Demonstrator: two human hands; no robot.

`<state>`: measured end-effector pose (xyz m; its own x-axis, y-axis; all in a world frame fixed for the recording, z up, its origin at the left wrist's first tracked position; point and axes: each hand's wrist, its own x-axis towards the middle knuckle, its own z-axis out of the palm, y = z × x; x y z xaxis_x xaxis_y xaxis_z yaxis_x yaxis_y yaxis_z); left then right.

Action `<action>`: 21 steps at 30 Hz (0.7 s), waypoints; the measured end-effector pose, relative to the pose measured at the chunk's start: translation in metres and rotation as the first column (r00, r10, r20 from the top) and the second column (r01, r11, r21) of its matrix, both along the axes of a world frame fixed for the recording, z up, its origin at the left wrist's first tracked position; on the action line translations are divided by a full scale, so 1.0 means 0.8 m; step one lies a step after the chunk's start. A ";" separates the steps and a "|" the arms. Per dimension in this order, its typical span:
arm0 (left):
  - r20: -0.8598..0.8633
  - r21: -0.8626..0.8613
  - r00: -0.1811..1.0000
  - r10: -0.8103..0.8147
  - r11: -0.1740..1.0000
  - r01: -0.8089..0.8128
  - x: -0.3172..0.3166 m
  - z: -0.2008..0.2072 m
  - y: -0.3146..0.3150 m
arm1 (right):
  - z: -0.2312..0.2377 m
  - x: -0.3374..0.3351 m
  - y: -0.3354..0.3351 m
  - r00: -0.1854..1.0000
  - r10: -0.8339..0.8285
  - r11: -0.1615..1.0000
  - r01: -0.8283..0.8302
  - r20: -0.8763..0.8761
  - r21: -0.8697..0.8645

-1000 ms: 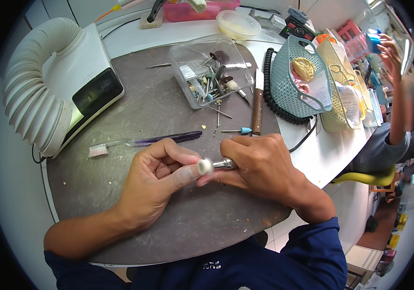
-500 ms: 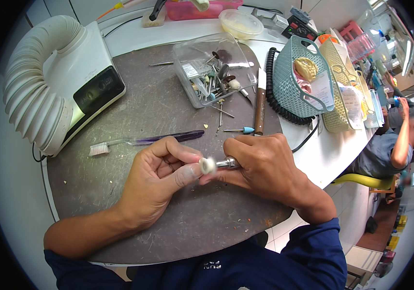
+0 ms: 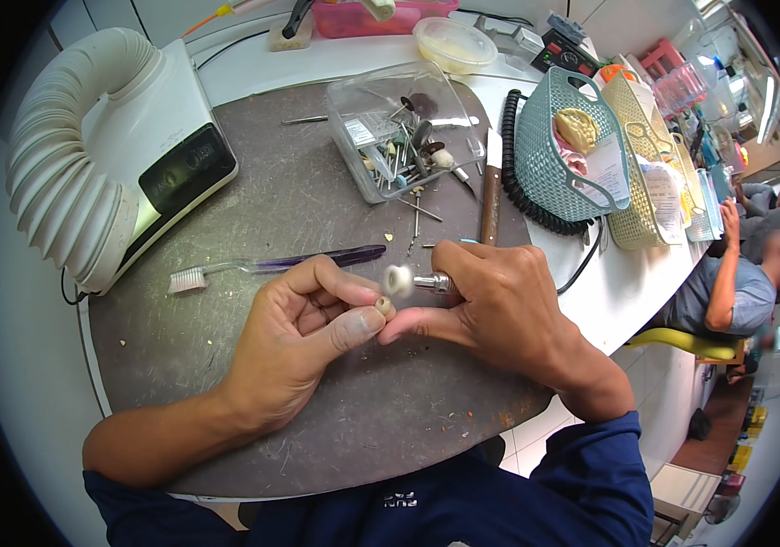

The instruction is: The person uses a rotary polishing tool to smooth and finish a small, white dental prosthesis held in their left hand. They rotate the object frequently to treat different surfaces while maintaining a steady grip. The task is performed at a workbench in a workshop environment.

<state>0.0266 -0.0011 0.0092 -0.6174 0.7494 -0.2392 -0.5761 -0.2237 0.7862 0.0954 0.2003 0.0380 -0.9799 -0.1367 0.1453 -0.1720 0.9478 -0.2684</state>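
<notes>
Pinched between the thumb and fingertips of my left hand (image 3: 303,319) is a small cream dental crown (image 3: 384,307), its hollow side partly showing. My right hand (image 3: 499,292) wraps round a rotary handpiece (image 3: 433,283) whose metal nose points left. On its tip sits a round white polishing wheel (image 3: 398,281), blurred at the edge. The wheel is just above the crown, with a small gap between them. My right thumb reaches left, its tip close to the crown. Most of the handpiece body is hidden by my right hand.
A purple toothbrush (image 3: 299,262) lies beyond my left hand. Farther back stands a clear box (image 3: 363,182) of burs and discs, with a wooden-handled knife (image 3: 491,196) beside it. A ducted white machine (image 3: 171,137) is at left. Baskets (image 3: 549,118) line the right; people sit beyond.
The handpiece and wheel have lifted up and away from the crown, which now shows. My right hand has shifted slightly upward, covering more of the blue-tipped bur behind it. My left hand stays put.
</notes>
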 end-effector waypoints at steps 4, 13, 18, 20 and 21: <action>0.010 0.009 1.000 -0.011 1.000 0.011 -0.001 0.000 0.000 | -0.006 -0.001 -0.004 0.992 0.010 0.998 -0.017 -0.129 -0.054; -0.005 0.017 1.000 -0.014 1.000 0.015 -0.001 -0.002 0.001 | -0.003 0.000 -0.004 0.993 0.047 0.997 -0.052 -0.104 -0.050; -0.009 0.023 1.000 -0.016 1.000 0.016 -0.001 -0.001 0.001 | 0.000 0.000 -0.001 0.995 0.094 0.995 -0.094 -0.039 -0.010; -0.010 0.025 0.999 -0.033 0.999 0.033 -0.002 -0.001 0.001 | -0.001 0.001 -0.002 0.995 0.093 0.995 -0.093 -0.027 -0.018; -0.008 0.021 1.000 -0.021 1.000 0.021 -0.002 -0.001 0.001 | -0.002 0.001 -0.003 0.996 0.092 0.995 -0.093 -0.020 -0.021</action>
